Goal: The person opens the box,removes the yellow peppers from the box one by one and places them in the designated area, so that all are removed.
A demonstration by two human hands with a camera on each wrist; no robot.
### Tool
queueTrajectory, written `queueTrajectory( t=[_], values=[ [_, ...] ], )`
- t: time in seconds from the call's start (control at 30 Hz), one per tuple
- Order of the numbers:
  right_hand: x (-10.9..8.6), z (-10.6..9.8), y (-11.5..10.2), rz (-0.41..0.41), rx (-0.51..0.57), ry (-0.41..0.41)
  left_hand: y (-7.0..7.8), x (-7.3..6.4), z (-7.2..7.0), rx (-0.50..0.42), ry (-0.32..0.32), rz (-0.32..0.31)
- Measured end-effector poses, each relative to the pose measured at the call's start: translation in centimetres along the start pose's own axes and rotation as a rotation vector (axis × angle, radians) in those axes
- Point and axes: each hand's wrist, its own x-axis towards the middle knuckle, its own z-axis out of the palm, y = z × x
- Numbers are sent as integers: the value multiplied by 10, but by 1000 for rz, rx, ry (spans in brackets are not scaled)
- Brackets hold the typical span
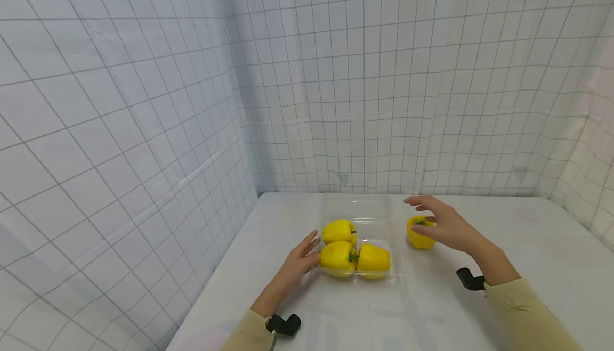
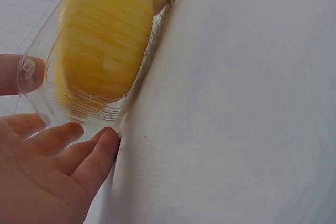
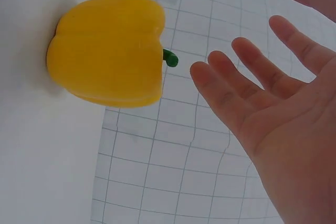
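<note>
A clear plastic clamshell box [image 1: 395, 258] lies with its lid folded back on the white table, and three yellow bell peppers [image 1: 338, 255] sit in it, two along the left side and one at the front right. My left hand [image 1: 298, 262] is at the box's left side, fingers spread, with fingertips right at the ribbed wall in the left wrist view. Right of the box, a fourth yellow bell pepper [image 3: 107, 51] stands upright on the table, its green stem on top. Over it hovers my right hand [image 1: 448, 226], fingers extended and apart from the pepper, holding nothing.
The transparent lid [image 1: 356, 205] extends toward the back of the table [image 1: 508, 239]. Grid-patterned white cloth [image 1: 384, 84] hangs behind the table and along both sides. A black wrist camera [image 1: 284, 324] is strapped to each forearm.
</note>
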Motion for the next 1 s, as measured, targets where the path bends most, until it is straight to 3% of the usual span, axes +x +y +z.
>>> queueTrajectory(
  t=[1.0],
  values=[
    [6, 47, -21, -59, 50, -116, 2, -1, 1, 8, 9, -16]
  ],
)
